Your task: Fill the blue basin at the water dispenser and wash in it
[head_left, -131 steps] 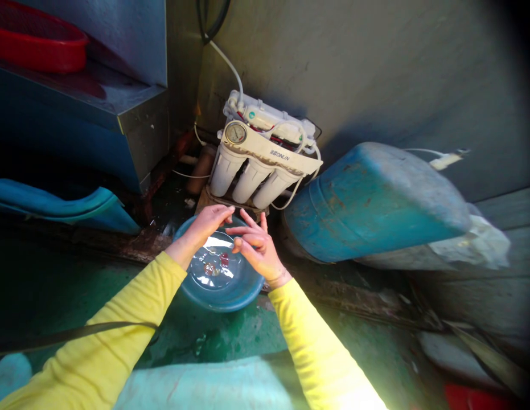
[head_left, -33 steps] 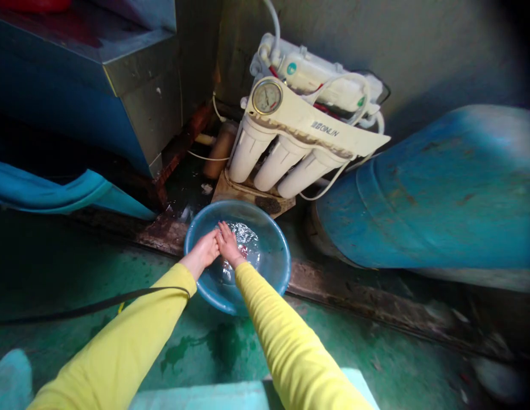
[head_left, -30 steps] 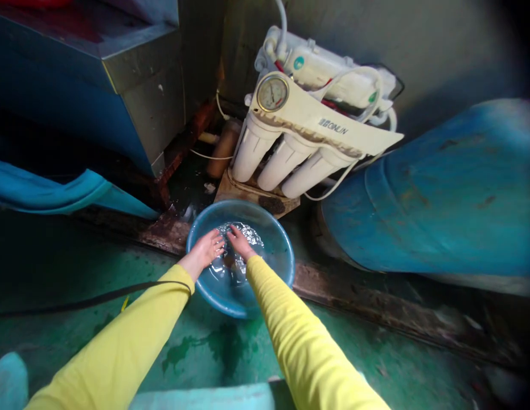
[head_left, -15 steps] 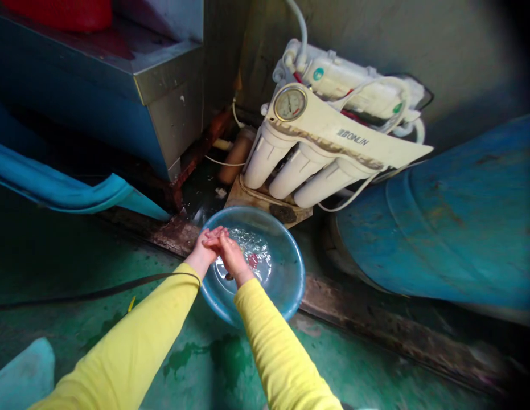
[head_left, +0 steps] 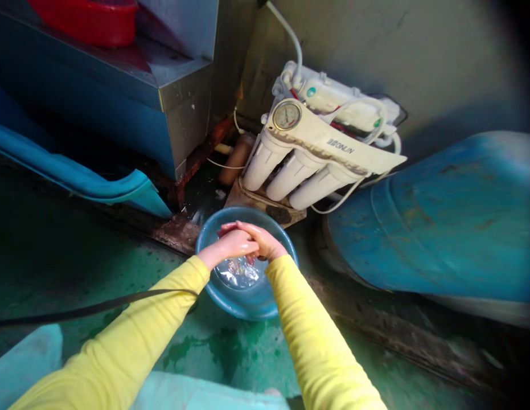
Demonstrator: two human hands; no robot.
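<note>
My two wet hands are clasped together above the blue plastic basin (head_left: 254, 310), which holds shallow water. My left hand (head_left: 234, 245) is closed, its fingers curled against the right palm and partly hidden there. Coming from the other side, my right hand (head_left: 268, 242) folds around the left, and its fingers show past the far side. I see no separate object between the palms. Beneath the hands, the water (head_left: 243, 276) is rippled and catches the light.
A white water filter unit (head_left: 324, 142) with a pressure gauge leans by the wall. To the right lies a large blue barrel (head_left: 439, 216). A metal counter (head_left: 183, 85) with a red basin (head_left: 94, 23) is at upper left. A dark strap (head_left: 98, 304) reaches my left sleeve.
Both hands have shifted right over the basin. The right hand now wraps farther over the left, where before the palms were turned up and rubbing near the basin's left rim. The view has tilted slightly.
</note>
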